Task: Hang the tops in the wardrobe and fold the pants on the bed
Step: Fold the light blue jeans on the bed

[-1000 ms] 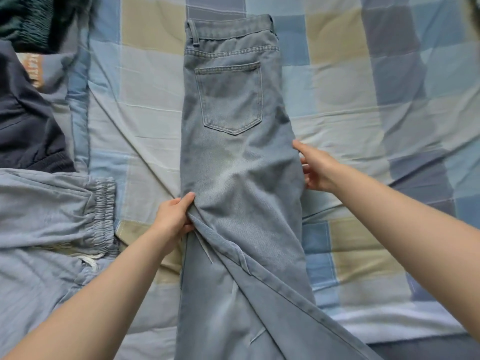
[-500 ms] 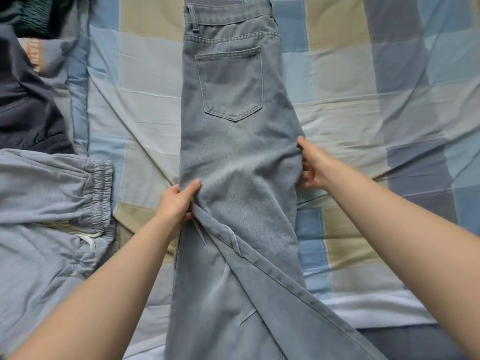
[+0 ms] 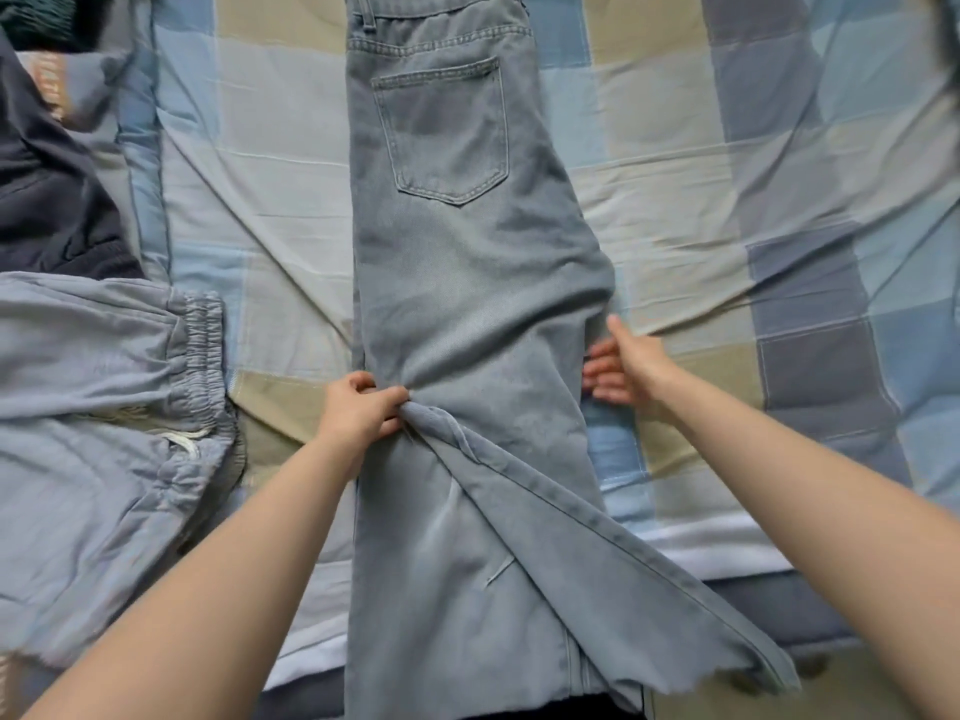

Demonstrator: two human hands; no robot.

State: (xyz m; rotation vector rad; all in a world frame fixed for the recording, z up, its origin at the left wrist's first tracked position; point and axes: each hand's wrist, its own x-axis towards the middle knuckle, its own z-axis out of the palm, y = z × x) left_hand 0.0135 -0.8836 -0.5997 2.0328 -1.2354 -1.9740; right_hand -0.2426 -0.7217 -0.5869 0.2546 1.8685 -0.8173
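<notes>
Head view. Light blue jeans [image 3: 467, 304] lie lengthwise on the bed [image 3: 727, 174], folded leg over leg, back pocket [image 3: 447, 132] up, waistband at the top edge of frame.

Left hand [image 3: 358, 413] closed, pinching a bunch of denim at the jeans' left edge about mid-leg. Right hand [image 3: 623, 366] at the right edge, fingers spread and partly tucked under the cloth; grip or mere touch, cannot tell.

Step in hand, as judged: folding pants, at the crosswise fold. Next move likely needs both hands to take matching edges and carry the hem end toward the waistband, top leg squared first, since it lies skewed to the right.

Grey-blue drawstring pants [image 3: 104, 407] lie left, unfolded. Dark garment [image 3: 47, 200] upper left, cut off by frame. Wardrobe not visible. Frayed hems hang past the bed's edge.
</notes>
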